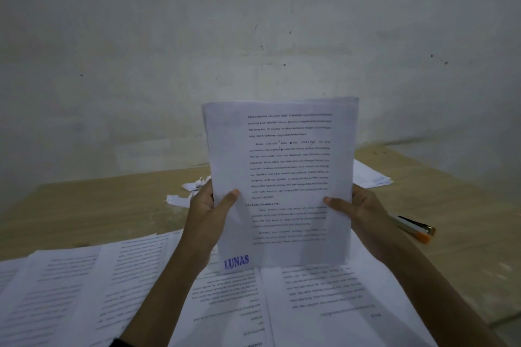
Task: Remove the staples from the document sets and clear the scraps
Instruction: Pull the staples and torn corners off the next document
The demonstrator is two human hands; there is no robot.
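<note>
Both hands hold one document set (282, 177) upright above the wooden table (84, 205): left hand (210, 211) grips its left edge with the thumb on the front page, right hand (358, 205) grips the right edge likewise. Loose printed sheets (84, 290) lie spread beneath. Torn paper scraps (186, 191) sit behind the left hand, and a staple remover (414, 228) lies just right of the right wrist
</note>
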